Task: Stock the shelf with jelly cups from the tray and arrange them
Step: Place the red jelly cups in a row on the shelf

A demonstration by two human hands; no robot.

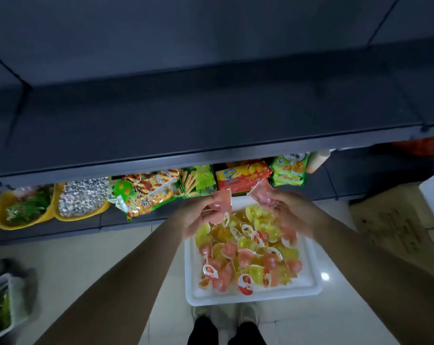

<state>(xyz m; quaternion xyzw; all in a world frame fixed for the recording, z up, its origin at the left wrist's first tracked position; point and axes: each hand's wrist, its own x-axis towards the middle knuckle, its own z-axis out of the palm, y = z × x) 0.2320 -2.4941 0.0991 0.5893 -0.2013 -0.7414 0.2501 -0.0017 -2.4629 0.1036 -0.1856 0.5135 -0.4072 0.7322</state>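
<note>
Dark shelf (211,115) | left hand (198,215), right hand (289,210) each grip blurred pink jelly cups | white tray (310,285) partly hidden

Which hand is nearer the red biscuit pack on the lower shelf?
Right. The right hand holds a pink cup just below the red biscuit pack; the left hand is lower and further left, below the green box.

Pink and yellow jelly cups (250,255) lie heaped in a white tray (255,296) on the floor, below the dark bare shelf (186,120); two pink ones are lifted above it.
</note>
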